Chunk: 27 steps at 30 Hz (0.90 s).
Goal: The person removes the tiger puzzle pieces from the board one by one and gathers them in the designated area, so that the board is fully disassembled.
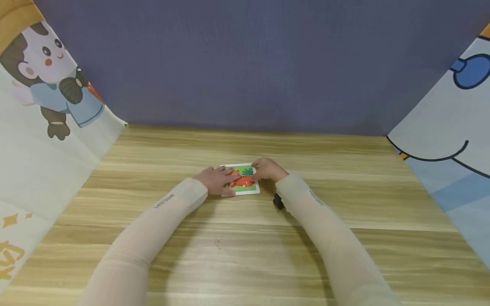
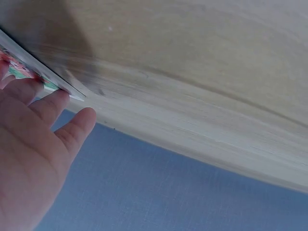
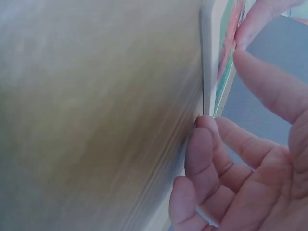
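Observation:
A small rectangular picture board (image 1: pixel 248 191) lies on the table, with a white border and an orange striped tiger on a green ground. My left hand (image 1: pixel 215 180) rests over its left part, fingers spread and fairly straight across the picture. In the left wrist view, fingertips of the left hand (image 2: pixel 33 139) lie along the board's edge (image 2: pixel 72 91). My right hand (image 1: pixel 269 169) is at the board's upper right side. The right wrist view shows the right hand (image 3: pixel 260 159) with its thumb on the picture's face and curled fingers against the board's edge (image 3: pixel 208 57), pinching it.
The wood-grain table (image 1: pixel 245 255) stretches around the board. A dark blue-grey panel (image 1: pixel 245 63) rises at the far edge. Printed cartoon sheets stand on the left (image 1: pixel 57 110) and right (image 1: pixel 440 127). A small black device (image 1: pixel 278 201) sits at the right wrist.

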Tool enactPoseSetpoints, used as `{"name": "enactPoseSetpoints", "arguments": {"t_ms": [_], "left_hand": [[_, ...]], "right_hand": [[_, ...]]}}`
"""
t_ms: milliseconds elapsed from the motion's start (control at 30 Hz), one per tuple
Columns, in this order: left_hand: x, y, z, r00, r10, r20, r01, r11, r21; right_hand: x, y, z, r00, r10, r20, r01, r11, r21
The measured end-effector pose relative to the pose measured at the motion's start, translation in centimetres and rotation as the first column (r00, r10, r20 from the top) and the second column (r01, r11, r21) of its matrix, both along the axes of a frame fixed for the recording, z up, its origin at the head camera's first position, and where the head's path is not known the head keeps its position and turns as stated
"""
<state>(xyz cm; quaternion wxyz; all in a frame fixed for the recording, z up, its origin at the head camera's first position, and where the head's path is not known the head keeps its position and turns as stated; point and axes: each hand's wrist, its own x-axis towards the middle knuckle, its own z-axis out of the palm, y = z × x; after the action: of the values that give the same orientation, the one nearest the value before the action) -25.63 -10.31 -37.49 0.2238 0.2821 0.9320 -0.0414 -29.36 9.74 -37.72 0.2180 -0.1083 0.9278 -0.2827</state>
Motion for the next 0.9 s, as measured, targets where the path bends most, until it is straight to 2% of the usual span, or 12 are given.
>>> {"name": "enactPoseSetpoints", "arguments": {"t_ms": [167, 500, 900], "left_hand": [[-0.11, 0.12, -0.27, 1.000, -0.006, -0.013, 0.005, 1.000, -0.015], [0.24, 0.14, 0.15, 0.999, -0.039, -0.035, 0.038, 0.999, -0.018], [0.25, 0.01, -0.27, 0.995, -0.074, -0.072, 0.073, 0.997, -0.020]], "right_hand": [[-0.04, -0.10, 0.17, 1.000, 0.010, 0.002, -0.010, 1.000, 0.029], [-0.09, -0.55, 0.36, 0.999, 0.044, -0.013, -0.043, 0.994, 0.100], [0.21, -0.97, 0.49, 1.000, 0.022, 0.000, -0.022, 0.997, 0.068]]}}
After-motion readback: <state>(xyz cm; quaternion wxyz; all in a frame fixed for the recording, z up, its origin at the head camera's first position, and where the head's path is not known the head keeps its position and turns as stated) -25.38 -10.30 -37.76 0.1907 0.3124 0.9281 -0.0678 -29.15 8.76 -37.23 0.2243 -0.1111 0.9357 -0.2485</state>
